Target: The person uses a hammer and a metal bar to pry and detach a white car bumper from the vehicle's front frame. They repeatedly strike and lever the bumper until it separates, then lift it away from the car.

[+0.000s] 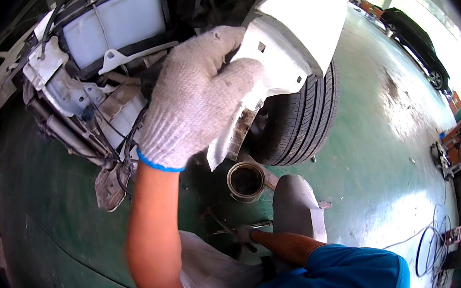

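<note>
My left hand (194, 94), in a whitish knit glove with a blue cuff, grips the edge of a white fender (279, 49) on a partly stripped car. Its thumb lies against the panel's lower inner edge; the fingertips are partly hidden. Below the fender shows a black tyre (301, 119). Low between my knees, my right hand (244, 233), also gloved, is closed round a thin-handled hammer (225, 224), slanting, its head up and to the left. A metal bar (259, 225) lies just beside that hand.
An open round tin (246, 182) stands on the green floor before my knee. Exposed front-end metal (67, 91) and hanging cables (129, 143) are on the left. At right are a dark parked car (412, 40), a cart with tools (458, 145) and a coiled cable (429, 247).
</note>
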Demonstrator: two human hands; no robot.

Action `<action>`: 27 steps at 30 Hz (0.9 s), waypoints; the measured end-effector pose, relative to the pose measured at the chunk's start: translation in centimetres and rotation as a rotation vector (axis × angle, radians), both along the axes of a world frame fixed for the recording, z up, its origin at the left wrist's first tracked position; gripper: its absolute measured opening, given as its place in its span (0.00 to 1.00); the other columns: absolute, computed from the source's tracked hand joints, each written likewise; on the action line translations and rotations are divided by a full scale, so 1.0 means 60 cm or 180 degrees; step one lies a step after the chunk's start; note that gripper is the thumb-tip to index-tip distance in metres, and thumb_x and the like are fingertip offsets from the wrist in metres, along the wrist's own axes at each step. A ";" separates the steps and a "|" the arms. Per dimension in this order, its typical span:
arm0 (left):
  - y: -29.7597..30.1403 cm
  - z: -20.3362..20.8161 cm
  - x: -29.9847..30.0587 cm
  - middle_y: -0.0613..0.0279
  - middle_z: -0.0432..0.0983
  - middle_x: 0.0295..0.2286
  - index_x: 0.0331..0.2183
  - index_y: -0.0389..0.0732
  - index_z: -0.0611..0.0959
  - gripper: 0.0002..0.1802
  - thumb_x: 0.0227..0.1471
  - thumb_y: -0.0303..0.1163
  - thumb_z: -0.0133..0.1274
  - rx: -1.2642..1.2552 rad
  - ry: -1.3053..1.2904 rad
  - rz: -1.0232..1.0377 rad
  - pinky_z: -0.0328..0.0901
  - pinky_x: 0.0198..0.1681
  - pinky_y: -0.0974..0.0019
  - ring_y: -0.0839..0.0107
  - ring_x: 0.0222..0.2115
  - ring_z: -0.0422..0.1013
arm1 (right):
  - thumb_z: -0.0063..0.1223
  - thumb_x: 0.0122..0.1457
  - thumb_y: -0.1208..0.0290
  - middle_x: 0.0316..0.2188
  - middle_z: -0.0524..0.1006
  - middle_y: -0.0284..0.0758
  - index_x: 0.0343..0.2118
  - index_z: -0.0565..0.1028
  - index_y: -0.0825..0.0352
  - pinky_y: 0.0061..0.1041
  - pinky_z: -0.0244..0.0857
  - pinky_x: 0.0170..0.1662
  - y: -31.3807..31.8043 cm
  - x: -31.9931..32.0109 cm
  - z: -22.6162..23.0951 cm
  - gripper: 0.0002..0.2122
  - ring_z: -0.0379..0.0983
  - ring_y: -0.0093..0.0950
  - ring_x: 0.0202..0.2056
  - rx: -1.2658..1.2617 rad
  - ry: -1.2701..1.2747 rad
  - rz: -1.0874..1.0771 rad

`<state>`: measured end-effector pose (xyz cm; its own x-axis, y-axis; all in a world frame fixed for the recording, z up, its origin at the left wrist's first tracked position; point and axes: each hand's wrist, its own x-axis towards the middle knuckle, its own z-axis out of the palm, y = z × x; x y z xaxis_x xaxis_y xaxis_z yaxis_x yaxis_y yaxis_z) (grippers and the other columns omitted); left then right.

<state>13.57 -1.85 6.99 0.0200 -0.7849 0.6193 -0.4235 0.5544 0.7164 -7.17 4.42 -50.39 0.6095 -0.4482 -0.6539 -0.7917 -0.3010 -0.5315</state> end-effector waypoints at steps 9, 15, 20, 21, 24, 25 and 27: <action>-0.017 -0.028 0.016 0.43 0.80 0.33 0.43 0.36 0.81 0.16 0.52 0.30 0.57 -0.0504 -0.0122 -0.0121 0.72 0.39 0.53 0.46 0.35 0.78 | 0.60 0.54 0.54 0.40 0.82 0.49 0.48 0.80 0.66 0.41 0.74 0.46 0.016 0.010 0.007 0.23 0.81 0.43 0.42 -0.0138 0.0637 -0.0215; -0.019 -0.010 0.023 0.46 0.81 0.33 0.45 0.39 0.80 0.17 0.52 0.30 0.56 -0.0773 -0.0615 0.0011 0.72 0.38 0.51 0.47 0.35 0.78 | 0.61 0.53 0.58 0.39 0.82 0.47 0.44 0.81 0.67 0.41 0.73 0.46 0.034 0.059 0.187 0.20 0.81 0.41 0.41 -0.0184 0.0565 -0.0627; -0.041 0.013 0.017 0.48 0.80 0.37 0.48 0.40 0.80 0.23 0.49 0.34 0.61 -0.0631 -0.0738 0.0030 0.73 0.42 0.56 0.54 0.36 0.79 | 0.59 0.55 0.59 0.29 0.81 0.34 0.38 0.79 0.65 0.27 0.70 0.32 0.068 -0.030 0.508 0.14 0.77 0.24 0.28 0.1023 -0.0290 -0.2084; -0.046 0.016 0.011 0.48 0.80 0.37 0.48 0.38 0.80 0.23 0.50 0.33 0.61 -0.0378 -0.0442 -0.0245 0.72 0.43 0.57 0.56 0.36 0.79 | 0.59 0.56 0.63 0.27 0.80 0.31 0.37 0.79 0.65 0.24 0.68 0.31 0.092 -0.048 0.559 0.12 0.75 0.20 0.28 0.1041 -0.0769 -0.2416; -0.055 0.016 -0.009 0.49 0.80 0.38 0.48 0.34 0.79 0.21 0.52 0.32 0.60 -0.0034 -0.0009 -0.0548 0.72 0.43 0.60 0.61 0.37 0.78 | 0.57 0.59 0.71 0.27 0.77 0.27 0.38 0.77 0.66 0.23 0.68 0.32 0.144 -0.091 0.555 0.07 0.73 0.18 0.28 0.1236 -0.2235 -0.3210; -0.056 0.014 -0.014 0.49 0.80 0.38 0.48 0.33 0.79 0.21 0.53 0.32 0.60 0.0019 0.0072 -0.0549 0.72 0.43 0.60 0.63 0.37 0.78 | 0.56 0.63 0.72 0.29 0.77 0.29 0.42 0.76 0.67 0.22 0.68 0.33 0.139 -0.081 0.571 0.07 0.71 0.18 0.29 0.0745 -0.2616 -0.3451; -0.052 0.018 -0.007 0.50 0.80 0.38 0.48 0.31 0.79 0.20 0.54 0.31 0.59 -0.0073 0.0087 -0.0464 0.71 0.43 0.61 0.65 0.36 0.78 | 0.53 0.67 0.66 0.26 0.71 0.26 0.40 0.73 0.67 0.20 0.65 0.31 0.090 -0.036 0.616 0.08 0.67 0.17 0.26 -0.0472 -0.3205 -0.4070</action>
<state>13.12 -4.95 8.05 -0.0760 -0.7664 0.6379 -0.3178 0.6250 0.7130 -9.31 9.85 -13.42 -0.0573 -0.9866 -0.1525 0.0770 0.1480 -0.9860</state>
